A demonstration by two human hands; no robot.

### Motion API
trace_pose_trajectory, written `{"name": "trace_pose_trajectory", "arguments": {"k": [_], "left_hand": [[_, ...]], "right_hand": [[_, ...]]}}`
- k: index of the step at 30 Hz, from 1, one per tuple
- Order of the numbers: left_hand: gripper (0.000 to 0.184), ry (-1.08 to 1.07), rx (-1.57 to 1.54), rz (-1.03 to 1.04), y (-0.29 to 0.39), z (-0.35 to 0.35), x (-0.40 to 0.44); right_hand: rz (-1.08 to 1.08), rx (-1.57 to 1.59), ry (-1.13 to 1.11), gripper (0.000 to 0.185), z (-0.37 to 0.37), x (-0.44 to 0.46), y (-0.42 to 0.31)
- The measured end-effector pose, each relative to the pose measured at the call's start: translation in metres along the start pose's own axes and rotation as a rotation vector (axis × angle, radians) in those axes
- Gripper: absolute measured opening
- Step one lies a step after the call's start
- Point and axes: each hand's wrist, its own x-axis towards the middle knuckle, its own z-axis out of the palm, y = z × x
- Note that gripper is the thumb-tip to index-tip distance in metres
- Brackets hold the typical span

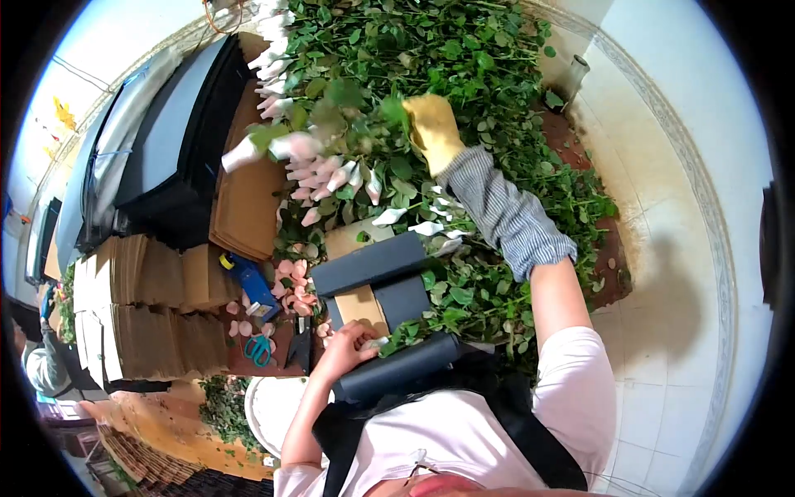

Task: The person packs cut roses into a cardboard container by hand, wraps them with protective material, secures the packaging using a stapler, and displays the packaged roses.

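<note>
head view: right hand (433,132) gloved, fingers closed round blurred leafy stems (341,95), pale-wrapped buds (296,147) out left over the greenery pile (414,41). left hand (348,348) bare, fingers curled at cardboard strip (362,306), can't tell if gripping; black roll (399,367) just beside.
</note>
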Motion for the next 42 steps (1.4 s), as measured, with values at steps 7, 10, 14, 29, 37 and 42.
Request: {"name": "trace_pose_trajectory", "arguments": {"k": [7, 10, 14, 29, 37, 42], "left_hand": [[0.036, -0.001, 0.075, -0.069, 0.0, -0.001, -0.002], [0.058, 0.04, 0.295, 0.137, -0.033, 0.005, 0.001], [0.036, 0.133, 0.175, 0.101, -0.014, 0.002, -0.007], [0.032, 0.0, -0.028, -0.032, -0.01, -0.001, -0.005], [0.025, 0.112, 0.318, 0.192, -0.005, -0.004, -0.005], [0.037, 0.237, 0.741, 0.326, 0.029, -0.016, -0.006]], "right_hand": [[-1.134, -1.529, -0.371, 0.015, -0.063, -0.156, -0.005], [-1.295, -1.634, -0.31, 0.026, -0.062, -0.209, -0.02], [-0.977, -1.357, -0.35, 0.017, -0.103, -0.211, -0.034], [-0.663, -1.947, -0.44, 0.016, -0.148, -0.28, 0.036], [0.246, 0.017, -0.073, 0.014, -0.202, -0.277, 0.144], [0.039, -1.031, -0.552, 0.02, -0.221, -0.269, 0.2]]}}
